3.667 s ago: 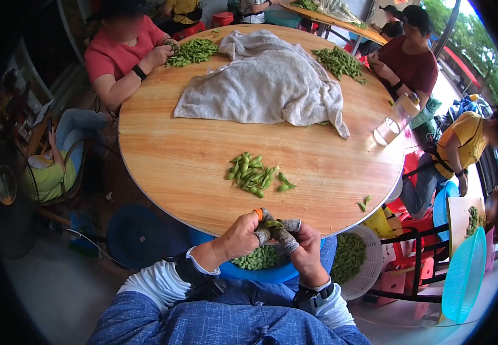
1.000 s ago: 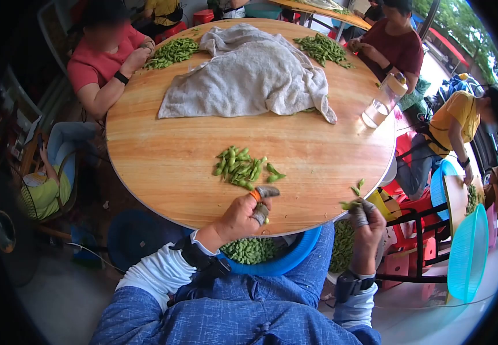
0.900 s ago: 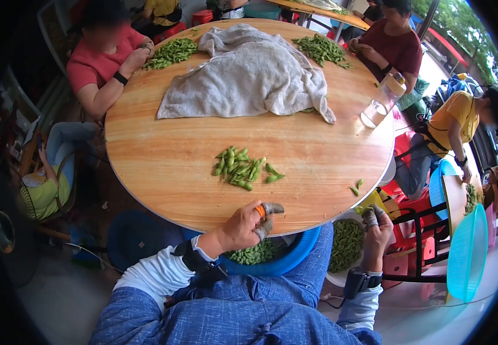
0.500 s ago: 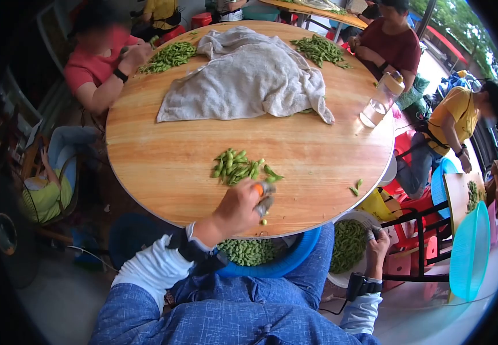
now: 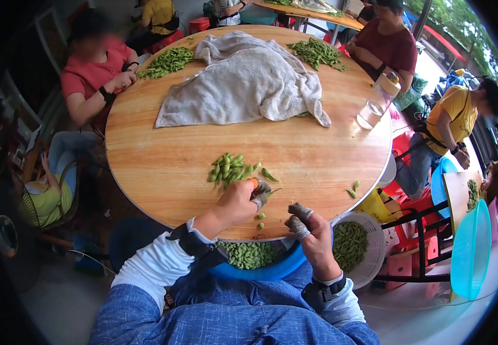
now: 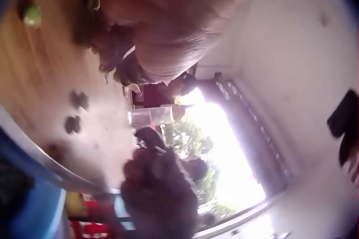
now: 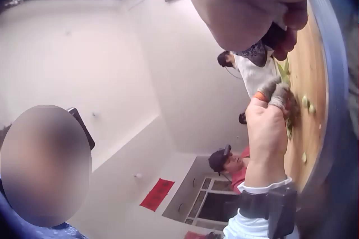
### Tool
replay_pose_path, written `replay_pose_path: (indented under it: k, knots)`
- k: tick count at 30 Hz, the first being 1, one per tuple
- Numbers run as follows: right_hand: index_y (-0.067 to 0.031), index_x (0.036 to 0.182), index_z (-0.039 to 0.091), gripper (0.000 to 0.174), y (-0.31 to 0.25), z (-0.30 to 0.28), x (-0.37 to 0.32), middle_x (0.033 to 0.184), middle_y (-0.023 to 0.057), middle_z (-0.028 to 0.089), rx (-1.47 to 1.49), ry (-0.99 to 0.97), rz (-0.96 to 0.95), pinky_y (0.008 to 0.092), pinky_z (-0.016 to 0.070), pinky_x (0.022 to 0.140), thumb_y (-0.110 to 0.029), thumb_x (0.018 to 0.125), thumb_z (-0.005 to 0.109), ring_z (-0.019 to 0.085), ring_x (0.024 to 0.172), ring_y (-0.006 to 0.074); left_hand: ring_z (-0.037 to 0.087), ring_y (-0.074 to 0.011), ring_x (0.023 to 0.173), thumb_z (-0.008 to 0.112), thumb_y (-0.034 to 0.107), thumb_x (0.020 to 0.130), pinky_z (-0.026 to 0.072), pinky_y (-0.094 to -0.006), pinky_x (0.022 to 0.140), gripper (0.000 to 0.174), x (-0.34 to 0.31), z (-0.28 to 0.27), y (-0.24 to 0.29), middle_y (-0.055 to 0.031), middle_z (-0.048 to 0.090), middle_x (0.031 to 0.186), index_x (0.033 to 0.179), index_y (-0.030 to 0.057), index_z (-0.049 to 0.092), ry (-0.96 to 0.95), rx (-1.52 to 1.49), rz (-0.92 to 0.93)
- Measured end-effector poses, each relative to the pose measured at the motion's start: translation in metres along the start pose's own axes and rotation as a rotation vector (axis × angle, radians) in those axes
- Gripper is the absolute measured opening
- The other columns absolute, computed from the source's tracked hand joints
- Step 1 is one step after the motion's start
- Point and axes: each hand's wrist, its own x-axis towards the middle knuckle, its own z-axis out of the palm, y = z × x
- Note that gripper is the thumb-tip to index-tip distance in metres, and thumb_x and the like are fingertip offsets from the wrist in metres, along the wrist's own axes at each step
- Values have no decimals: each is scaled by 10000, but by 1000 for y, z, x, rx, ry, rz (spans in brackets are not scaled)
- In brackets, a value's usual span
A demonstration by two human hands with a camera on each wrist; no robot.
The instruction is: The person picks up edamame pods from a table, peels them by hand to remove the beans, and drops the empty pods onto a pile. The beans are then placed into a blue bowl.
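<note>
My left hand [image 5: 237,201], with grey finger covers and an orange band, is at the near side of the pile of edamame pods [image 5: 226,167]. It pinches a pod [image 5: 274,191], whose thin green end sticks out past the fingertips. To its right, over the table's front edge, my right hand [image 5: 313,233] has its covered fingers extended and holds nothing visible. Two loose green beans [image 5: 261,216] lie on the table [image 5: 168,167] between the hands. Below the edge, a blue basin [image 5: 272,271] contains shelled beans [image 5: 246,256]. The left wrist view is dark and blurred around the fingers.
A white basket [image 5: 378,244] of green pods stands at right, below the table. A grey towel [image 5: 243,86] covers the table's middle, near a water bottle [image 5: 375,106]. Two stray pods [image 5: 353,189] lie by the right edge. Other people sit around with their own pod piles.
My right hand went out over the white basket with a green pod, then came back without it. My left hand moved to the pile and picked up a pod.
</note>
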Motion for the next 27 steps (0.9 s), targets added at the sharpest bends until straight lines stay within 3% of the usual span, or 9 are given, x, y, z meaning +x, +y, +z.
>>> replay_pose_path:
  k: [3,4,7,13,16,19,22,25,27]
  knots:
    - [28,1056,508,280,-13,12,3,860,37,584,130,-82,102,195,418,628,-103,811,540,526,746,77,522,-119,520,547,82,774,435,-231,497,103,-17,-1,3,-99,599,715,838,2,556,-153,-802,-339]
    - [13,1024,531,253,-13,13,3,841,22,590,142,-118,139,181,391,578,-125,812,539,506,691,54,534,-79,562,543,82,790,436,-188,508,94,-24,-3,9,-75,601,741,853,14,557,-193,-973,-419]
    - [15,922,546,228,-15,15,2,746,23,567,319,-235,202,174,371,555,-158,776,573,491,640,66,547,-85,572,571,99,776,448,-186,514,114,-38,-3,13,-71,601,732,846,9,563,-227,-1213,-456]
    - [13,884,545,242,-22,16,-9,768,41,561,375,-220,219,185,373,565,-187,759,599,496,647,80,560,-91,576,599,127,760,464,-189,525,130,-47,-2,21,-63,600,696,823,15,579,-247,-1259,-457]
    - [-32,874,577,133,-22,15,-10,742,-29,575,383,-244,198,158,349,545,-135,798,544,472,633,24,564,-95,581,602,127,757,467,-194,527,131,-49,-1,20,-64,600,694,825,17,577,-254,-1267,-456]
    - [-28,876,576,123,-23,17,-11,763,-22,578,365,-209,193,156,349,548,-115,794,546,475,639,25,568,-99,585,597,122,761,469,-199,533,129,-50,0,18,-67,599,697,835,19,573,-265,-1288,-465]
    - [2,873,554,214,-20,16,-11,752,36,573,331,-214,168,193,382,578,-178,762,594,504,650,84,570,-102,586,588,111,766,469,-202,540,126,-52,1,16,-70,600,702,850,19,569,-266,-1311,-469]
    - [-2,867,559,195,-17,19,-10,734,24,575,340,-208,139,190,393,578,-164,765,593,508,645,74,570,-100,593,580,102,771,469,-204,544,119,-52,0,16,-69,600,715,854,18,567,-278,-1309,-470]
    - [7,888,558,139,-19,24,-8,774,16,583,353,-191,143,188,403,603,-83,781,553,513,678,65,571,-108,597,573,105,778,467,-212,543,121,-52,0,17,-73,599,713,858,15,561,-258,-1235,-469]
